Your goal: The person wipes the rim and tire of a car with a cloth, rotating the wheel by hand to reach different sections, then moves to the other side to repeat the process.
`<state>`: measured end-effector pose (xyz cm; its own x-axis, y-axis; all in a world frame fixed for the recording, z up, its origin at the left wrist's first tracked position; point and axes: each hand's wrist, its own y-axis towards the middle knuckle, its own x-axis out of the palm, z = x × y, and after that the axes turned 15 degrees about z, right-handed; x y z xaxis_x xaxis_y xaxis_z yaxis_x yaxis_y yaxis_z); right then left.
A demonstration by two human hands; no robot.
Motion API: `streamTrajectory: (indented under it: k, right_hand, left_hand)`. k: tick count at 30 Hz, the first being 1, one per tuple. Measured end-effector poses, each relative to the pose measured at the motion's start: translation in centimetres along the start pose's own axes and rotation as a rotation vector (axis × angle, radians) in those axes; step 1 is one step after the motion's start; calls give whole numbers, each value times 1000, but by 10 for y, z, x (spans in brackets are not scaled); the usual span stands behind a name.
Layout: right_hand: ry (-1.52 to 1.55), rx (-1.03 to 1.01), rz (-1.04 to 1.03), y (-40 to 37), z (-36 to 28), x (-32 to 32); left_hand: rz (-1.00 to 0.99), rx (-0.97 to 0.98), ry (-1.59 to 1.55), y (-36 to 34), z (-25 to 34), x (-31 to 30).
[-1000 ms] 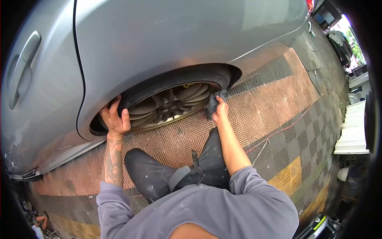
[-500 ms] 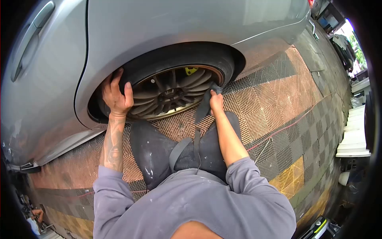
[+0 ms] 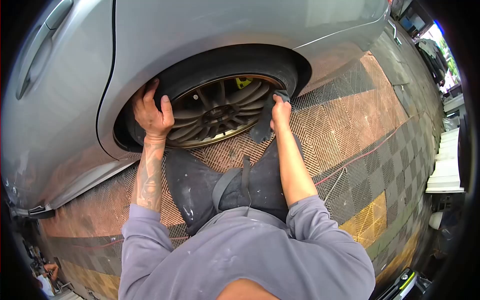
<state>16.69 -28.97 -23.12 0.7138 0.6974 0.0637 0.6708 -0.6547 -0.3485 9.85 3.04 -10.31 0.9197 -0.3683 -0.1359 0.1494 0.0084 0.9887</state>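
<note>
A silver car (image 3: pixel 200 22) stands in front of me, its wheel (image 3: pixel 220 117) inside the arch at the centre. My left hand (image 3: pixel 153 111) rests with spread fingers on the left side of the black tire (image 3: pixel 210 72). The fingertips reach the gap under the arch. At the right edge of the rim, my right hand (image 3: pixel 281 112) grips a dark grey cloth (image 3: pixel 262 126). Part of the cloth touches the rim and the rest hangs below my fingers. A yellow-green brake caliper (image 3: pixel 243 82) shows behind the spokes.
Patterned floor tiles (image 3: pixel 350 120) lie under my knees and to the right. A thin red hose (image 3: pixel 362 158) crosses them. White stacked panels (image 3: pixel 445 162) stand at the far right. Part of a person's arm (image 3: pixel 51 270) shows at the lower left edge.
My right hand has moved up and slightly right along the rim with the cloth. My left hand stays on the tire. The camera view has shifted a little.
</note>
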Motion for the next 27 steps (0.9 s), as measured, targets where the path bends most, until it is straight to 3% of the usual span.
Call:
streamTrajectory:
  k: [2, 4, 5, 7, 8, 11, 18, 21, 23, 25, 27]
  right_hand:
    - [168, 8, -42, 16, 22, 0]
    - [348, 227, 176, 39, 51, -6]
    - [344, 224, 179, 44, 57, -11]
    - [337, 421, 182, 60, 67, -20]
    - [307, 526, 22, 95, 91, -27]
    - [488, 584, -106, 79, 78, -27]
    - [579, 645, -38, 61, 59, -22]
    - [371, 484, -85, 63, 77, -14]
    - [-173, 96, 82, 33, 56, -12]
    - [-217, 4, 146, 19, 41, -16]
    - [-219, -282, 62, 20, 30, -22]
  left_hand:
    - [16, 4, -1, 1, 0, -1]
    - [16, 1, 2, 2, 2, -4]
    - [16, -4, 0, 2, 3, -5]
    - [21, 19, 12, 3, 3, -6]
    - [22, 22, 8, 3, 3, -6]
    - [37, 11, -7, 2, 4, -3]
    - [22, 21, -13, 3, 5, -5]
    - [44, -14, -17, 3, 4, -5]
    - [37, -19, -30, 3, 3, -5]
    - [28, -22, -37, 3, 2, -6]
    - [16, -29, -37, 2, 3, -5]
